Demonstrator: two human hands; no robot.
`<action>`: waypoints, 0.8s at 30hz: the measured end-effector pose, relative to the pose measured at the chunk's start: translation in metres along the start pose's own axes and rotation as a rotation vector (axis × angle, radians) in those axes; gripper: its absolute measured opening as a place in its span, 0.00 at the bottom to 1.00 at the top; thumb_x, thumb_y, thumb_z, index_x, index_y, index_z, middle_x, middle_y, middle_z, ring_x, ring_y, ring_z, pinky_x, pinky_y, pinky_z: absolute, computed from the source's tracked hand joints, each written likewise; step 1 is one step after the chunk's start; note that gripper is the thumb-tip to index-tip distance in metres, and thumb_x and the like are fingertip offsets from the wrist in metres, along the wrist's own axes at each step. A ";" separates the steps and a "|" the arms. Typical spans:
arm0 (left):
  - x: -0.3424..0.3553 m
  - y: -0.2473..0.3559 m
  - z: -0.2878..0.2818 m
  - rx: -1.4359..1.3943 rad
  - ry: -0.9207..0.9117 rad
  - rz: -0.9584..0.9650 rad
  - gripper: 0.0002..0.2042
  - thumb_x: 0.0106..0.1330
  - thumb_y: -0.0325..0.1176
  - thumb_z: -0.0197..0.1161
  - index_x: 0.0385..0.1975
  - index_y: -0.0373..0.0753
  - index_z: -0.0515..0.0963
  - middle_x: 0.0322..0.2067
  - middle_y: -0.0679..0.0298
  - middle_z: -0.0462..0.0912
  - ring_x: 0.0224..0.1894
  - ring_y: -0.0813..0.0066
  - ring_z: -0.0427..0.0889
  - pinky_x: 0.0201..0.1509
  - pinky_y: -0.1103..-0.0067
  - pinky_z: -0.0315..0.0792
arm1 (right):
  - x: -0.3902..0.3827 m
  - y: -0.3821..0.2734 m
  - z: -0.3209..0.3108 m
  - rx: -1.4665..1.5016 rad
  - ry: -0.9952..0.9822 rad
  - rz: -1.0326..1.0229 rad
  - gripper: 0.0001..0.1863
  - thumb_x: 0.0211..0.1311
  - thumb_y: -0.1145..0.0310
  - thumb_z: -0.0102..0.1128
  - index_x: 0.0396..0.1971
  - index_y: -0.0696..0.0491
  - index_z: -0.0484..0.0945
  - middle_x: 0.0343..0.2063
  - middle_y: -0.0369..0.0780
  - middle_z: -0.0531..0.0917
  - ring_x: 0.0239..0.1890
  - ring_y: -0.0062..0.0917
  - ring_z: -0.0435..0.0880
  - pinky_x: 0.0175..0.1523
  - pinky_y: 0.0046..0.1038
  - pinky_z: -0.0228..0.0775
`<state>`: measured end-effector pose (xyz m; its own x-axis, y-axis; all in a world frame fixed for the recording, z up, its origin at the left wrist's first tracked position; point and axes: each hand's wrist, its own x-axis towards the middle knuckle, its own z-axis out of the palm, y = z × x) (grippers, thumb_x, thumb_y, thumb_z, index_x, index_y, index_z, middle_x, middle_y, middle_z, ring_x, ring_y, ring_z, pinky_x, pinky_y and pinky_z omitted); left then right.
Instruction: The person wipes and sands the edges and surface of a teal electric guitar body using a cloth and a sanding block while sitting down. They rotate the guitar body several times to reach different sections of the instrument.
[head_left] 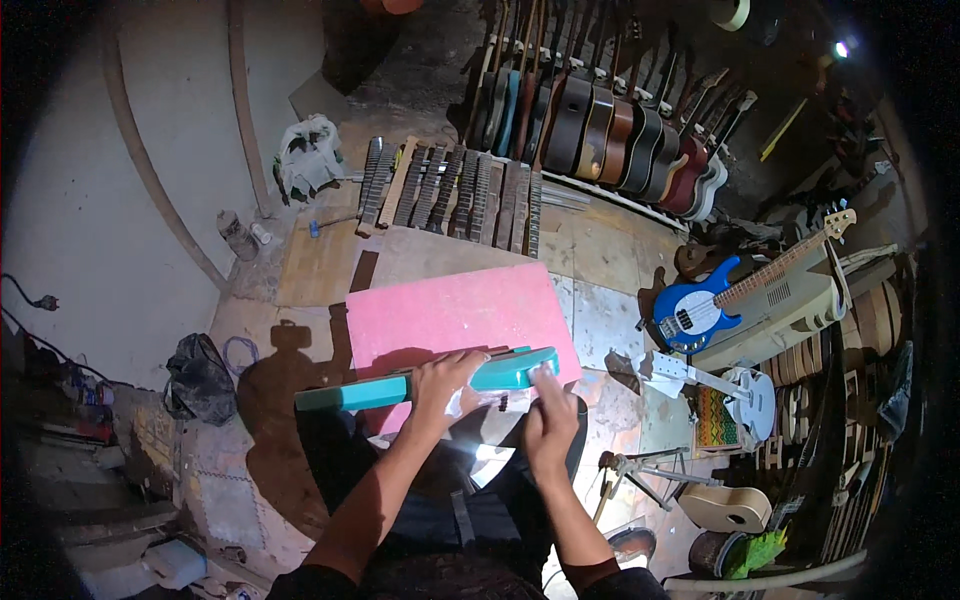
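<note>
A glossy teal guitar body (510, 372) is held on edge over my lap, and its long flat side runs out to the left. My left hand (445, 388) is wrapped over its middle, thumb on the near side. Something white, perhaps cloth or a smear, shows by that hand's palm. At the body's rounded right end, my right hand (550, 420) has its fingers curled against the edge. Its fingertips are slightly blurred, and whatever they may pinch is too small to make out. Beyond the body lies a pink board (460, 305), partly in shadow.
Guitar necks (440, 190) lie in a row farther off, before a rack of guitars (600, 130). On the right are a blue bass (700, 305), a white guitar (750, 400) and a metal stand (640, 470). A black bag (200, 380) sits at left.
</note>
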<state>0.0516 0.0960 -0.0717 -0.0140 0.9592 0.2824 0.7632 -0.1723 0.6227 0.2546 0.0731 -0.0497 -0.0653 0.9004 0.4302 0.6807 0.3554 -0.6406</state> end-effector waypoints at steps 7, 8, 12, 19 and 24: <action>0.001 0.011 -0.007 0.006 0.004 0.005 0.22 0.50 0.49 0.78 0.43 0.47 0.85 0.39 0.60 0.90 0.39 0.56 0.91 0.42 0.61 0.84 | 0.012 0.052 0.016 0.214 0.087 0.323 0.30 0.53 0.87 0.54 0.59 0.59 0.84 0.59 0.54 0.84 0.62 0.47 0.83 0.70 0.40 0.67; 0.002 0.008 -0.005 -0.001 0.005 0.006 0.22 0.50 0.49 0.78 0.43 0.47 0.85 0.39 0.60 0.90 0.39 0.55 0.91 0.42 0.60 0.84 | 0.009 0.041 0.014 0.142 0.095 0.224 0.30 0.53 0.87 0.54 0.59 0.59 0.83 0.59 0.54 0.84 0.62 0.47 0.83 0.70 0.40 0.68; 0.003 0.002 -0.003 0.002 0.018 0.001 0.23 0.50 0.50 0.78 0.44 0.47 0.86 0.41 0.60 0.91 0.40 0.54 0.91 0.43 0.59 0.83 | -0.006 0.003 0.004 0.005 0.058 -0.049 0.30 0.54 0.88 0.53 0.59 0.59 0.83 0.59 0.54 0.84 0.62 0.48 0.82 0.69 0.42 0.69; 0.002 -0.003 0.000 -0.013 0.020 -0.017 0.25 0.50 0.52 0.78 0.46 0.48 0.86 0.41 0.60 0.91 0.41 0.53 0.91 0.43 0.59 0.83 | 0.003 0.000 0.002 0.022 0.039 0.000 0.27 0.56 0.87 0.51 0.57 0.61 0.83 0.57 0.54 0.85 0.62 0.46 0.83 0.71 0.38 0.68; 0.004 0.009 -0.009 -0.011 0.036 0.020 0.18 0.53 0.41 0.75 0.43 0.46 0.84 0.39 0.59 0.90 0.41 0.53 0.90 0.42 0.59 0.83 | 0.003 0.028 0.007 0.069 0.086 0.051 0.31 0.54 0.88 0.53 0.61 0.56 0.83 0.56 0.52 0.86 0.62 0.45 0.83 0.66 0.41 0.71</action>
<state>0.0524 0.0959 -0.0583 -0.0222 0.9468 0.3212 0.7566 -0.1941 0.6245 0.2688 0.0878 -0.0707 0.0330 0.8941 0.4467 0.6297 0.3285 -0.7040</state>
